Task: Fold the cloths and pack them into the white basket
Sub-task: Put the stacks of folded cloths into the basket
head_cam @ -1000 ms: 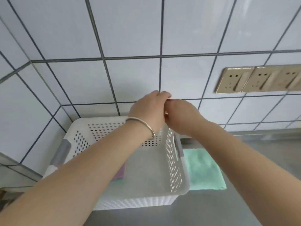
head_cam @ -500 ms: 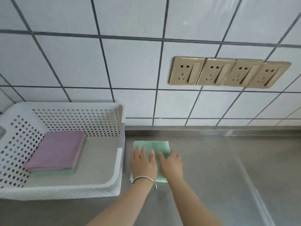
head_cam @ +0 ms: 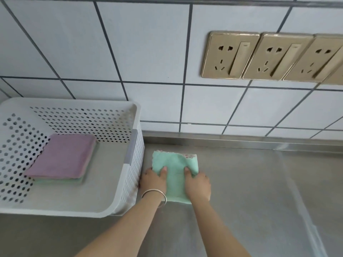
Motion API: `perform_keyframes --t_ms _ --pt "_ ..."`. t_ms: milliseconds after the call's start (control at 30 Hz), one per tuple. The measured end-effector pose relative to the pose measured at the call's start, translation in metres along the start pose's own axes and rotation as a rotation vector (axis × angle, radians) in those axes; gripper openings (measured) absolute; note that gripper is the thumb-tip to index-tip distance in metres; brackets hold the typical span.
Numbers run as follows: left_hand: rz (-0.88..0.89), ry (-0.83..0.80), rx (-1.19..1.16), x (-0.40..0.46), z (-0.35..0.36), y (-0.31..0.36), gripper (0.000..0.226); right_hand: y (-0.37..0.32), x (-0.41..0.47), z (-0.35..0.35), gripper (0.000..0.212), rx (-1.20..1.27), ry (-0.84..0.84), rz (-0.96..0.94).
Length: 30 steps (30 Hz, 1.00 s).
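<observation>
Green cloth (head_cam: 175, 175) gripped by left hand (head_cam: 154, 180) and right hand (head_cam: 197, 183)

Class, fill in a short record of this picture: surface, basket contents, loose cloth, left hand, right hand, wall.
surface: grey counter
basket contents: white basket holds a stack of folded cloths, purple on top
loose cloth: green cloth, right of basket
left hand: grips cloth's left edge
right hand: grips cloth's right edge
wall: sockets on tile

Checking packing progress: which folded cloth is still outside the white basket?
The green cloth on the steel counter, gripped by both the left hand and right hand. The purple cloth already lies inside the white basket.
</observation>
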<state>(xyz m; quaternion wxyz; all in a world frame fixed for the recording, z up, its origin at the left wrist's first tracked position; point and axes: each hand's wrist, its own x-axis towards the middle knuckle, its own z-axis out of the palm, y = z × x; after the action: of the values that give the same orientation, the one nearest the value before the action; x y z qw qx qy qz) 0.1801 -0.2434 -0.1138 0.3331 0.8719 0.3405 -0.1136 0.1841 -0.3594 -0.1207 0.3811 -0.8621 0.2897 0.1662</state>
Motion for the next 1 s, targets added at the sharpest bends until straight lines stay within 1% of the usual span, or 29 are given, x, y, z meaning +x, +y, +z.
perform_keyframes --t_ms 133,233,333,400,467,533,600,700,767,800,867,900,1000 --pt "-0.011 -0.039 -0.025 0.0 -0.005 0.006 0.059 -0.003 -0.001 -0.011 0.053 0.098 -0.071 0.02" --pt "0.057 -0.072 -0.151 -0.015 -0.016 0.022 0.054 -0.01 -0.018 -0.04 0.05 0.197 0.014 -0.014" --pt "0.223 -0.065 -0.31 -0.045 -0.036 0.05 0.047 -0.024 -0.051 -0.085 0.04 0.322 0.156 -0.112" --pt "0.357 -0.025 -0.406 -0.069 -0.06 0.068 0.047 -0.035 -0.077 -0.115 0.031 0.402 0.233 -0.207" --pt "0.483 -0.002 -0.508 -0.092 -0.092 0.079 0.045 -0.05 -0.102 -0.137 0.03 0.474 0.295 -0.306" --pt "0.609 0.066 -0.564 -0.111 -0.137 0.083 0.039 -0.073 -0.133 -0.149 0.03 0.553 0.33 -0.391" --pt "0.712 0.177 -0.609 -0.12 -0.187 0.079 0.035 -0.103 -0.169 -0.151 0.026 0.63 0.341 -0.496" --pt "0.807 0.327 -0.62 -0.113 -0.254 0.062 0.039 -0.149 -0.212 -0.131 0.022 0.709 0.29 -0.616" --pt "0.801 0.382 -0.519 -0.089 -0.29 0.039 0.04 -0.177 -0.229 -0.099 0.016 0.723 0.185 -0.626" --pt "0.778 0.388 -0.444 -0.075 -0.301 0.029 0.041 -0.186 -0.23 -0.084 0.017 0.709 0.131 -0.609" --pt "0.688 0.356 -0.301 -0.05 -0.318 0.006 0.04 -0.2 -0.226 -0.05 0.022 0.62 0.045 -0.567" --pt "0.648 0.326 -0.241 -0.035 -0.325 -0.008 0.038 -0.207 -0.224 -0.03 0.03 0.572 0.004 -0.537" --pt "0.545 0.202 -0.12 0.005 -0.326 -0.038 0.034 -0.22 -0.206 0.012 0.042 0.397 -0.126 -0.414"
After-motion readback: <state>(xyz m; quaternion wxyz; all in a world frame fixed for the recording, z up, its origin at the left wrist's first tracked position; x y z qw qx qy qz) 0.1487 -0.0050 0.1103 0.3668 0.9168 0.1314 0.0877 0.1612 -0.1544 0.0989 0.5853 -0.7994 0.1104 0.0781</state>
